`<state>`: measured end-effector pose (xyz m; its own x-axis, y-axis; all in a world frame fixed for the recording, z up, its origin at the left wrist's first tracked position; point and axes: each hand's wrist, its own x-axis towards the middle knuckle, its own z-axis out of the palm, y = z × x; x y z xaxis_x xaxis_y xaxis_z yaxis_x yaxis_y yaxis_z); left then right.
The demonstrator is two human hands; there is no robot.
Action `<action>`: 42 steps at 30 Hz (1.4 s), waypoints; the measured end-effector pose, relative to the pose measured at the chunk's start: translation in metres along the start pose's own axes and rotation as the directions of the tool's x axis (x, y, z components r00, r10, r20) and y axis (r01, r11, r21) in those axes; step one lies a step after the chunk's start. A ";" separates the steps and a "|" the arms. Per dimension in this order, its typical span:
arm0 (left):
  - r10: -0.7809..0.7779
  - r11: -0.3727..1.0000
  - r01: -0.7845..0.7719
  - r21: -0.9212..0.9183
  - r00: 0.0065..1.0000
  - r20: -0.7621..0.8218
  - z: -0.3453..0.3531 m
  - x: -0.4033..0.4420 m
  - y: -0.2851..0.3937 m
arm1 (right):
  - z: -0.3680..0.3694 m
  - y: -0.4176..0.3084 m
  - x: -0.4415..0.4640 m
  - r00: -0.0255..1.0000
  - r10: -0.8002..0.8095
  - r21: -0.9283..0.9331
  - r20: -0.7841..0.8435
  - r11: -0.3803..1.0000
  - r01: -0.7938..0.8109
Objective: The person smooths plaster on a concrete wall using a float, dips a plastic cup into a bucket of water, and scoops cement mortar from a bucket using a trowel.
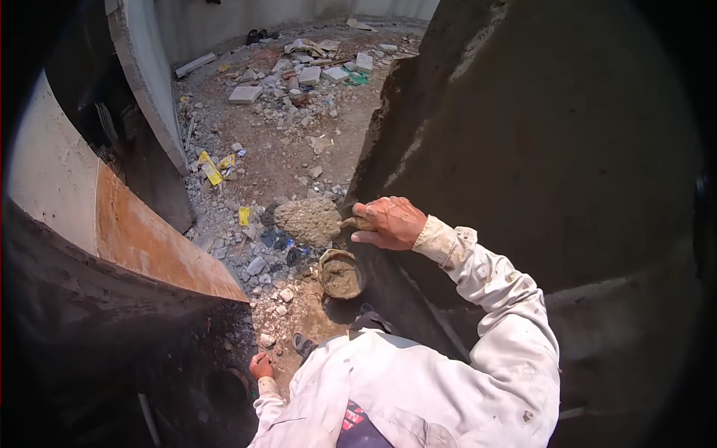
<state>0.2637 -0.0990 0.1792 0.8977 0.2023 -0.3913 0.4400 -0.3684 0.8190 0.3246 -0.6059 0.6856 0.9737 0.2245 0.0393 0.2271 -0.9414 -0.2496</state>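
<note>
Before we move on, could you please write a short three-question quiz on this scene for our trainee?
1. Which hand grips the coated tool?
2. True or false: the left hand is apart from the bucket.
3. The right sleeve is: A) black; B) pale, with stains; C) bright red.

Key: 1. The right hand. 2. True. 3. B.

1. The right hand (pixel 390 222) gripped a trowel (pixel 352 222) heaped with mortar (pixel 308 222).
2. A bucket (pixel 324 258) (it held mortar too) stood below the trowel on the ground (pixel 276 153).
3. The left hand (pixel 261 366) hung low.
</note>
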 end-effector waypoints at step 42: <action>-0.472 0.874 0.465 -0.143 0.882 -0.016 0.088 -0.078 0.016 | -0.084 0.337 0.035 0.533 0.844 -0.003 -0.062 0.534 -0.845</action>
<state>0.2023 -0.2003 0.1863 0.5835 0.3669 -0.7245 0.7987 -0.0980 0.5937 0.4366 -0.9370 0.6844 0.7122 -0.6900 -0.1291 -0.7016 -0.6935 -0.1639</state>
